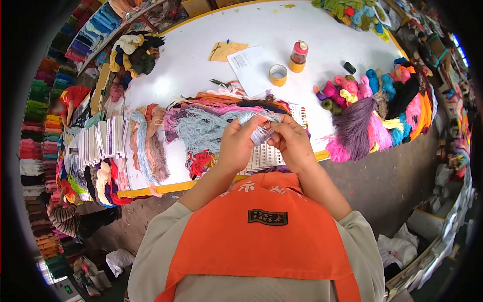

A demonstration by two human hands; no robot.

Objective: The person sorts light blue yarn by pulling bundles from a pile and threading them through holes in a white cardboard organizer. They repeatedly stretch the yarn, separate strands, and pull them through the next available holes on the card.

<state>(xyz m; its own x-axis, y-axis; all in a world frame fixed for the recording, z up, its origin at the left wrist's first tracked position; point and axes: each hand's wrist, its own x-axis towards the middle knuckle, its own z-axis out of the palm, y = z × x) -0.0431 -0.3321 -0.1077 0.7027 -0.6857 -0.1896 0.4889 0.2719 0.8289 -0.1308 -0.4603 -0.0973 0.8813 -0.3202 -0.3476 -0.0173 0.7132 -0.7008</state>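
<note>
Both my hands are raised close together over the table's near edge. My left hand (238, 140) is closed on a hank of pale blue yarn (201, 129), whose loose strands spread to the left over other hanks. My right hand (294, 142) pinches strands of the same yarn between thumb and fingers, a little right of the left hand. Beneath them lies a white card with rows of holes (264, 157). Behind the hands are pink yarn (229, 111) and orange-brown yarn (211, 97). Red yarn (200, 163) sits below the blue hank.
On the white table (201, 30) stand a pink-lidded bottle (298, 56) and a tape roll (277, 75), near paper sheets (251, 68) and scissors (221, 82). Bright hanks (359, 118) hang over the right edge. White cards (103, 138) lie left. Two people (75, 98) are at far left.
</note>
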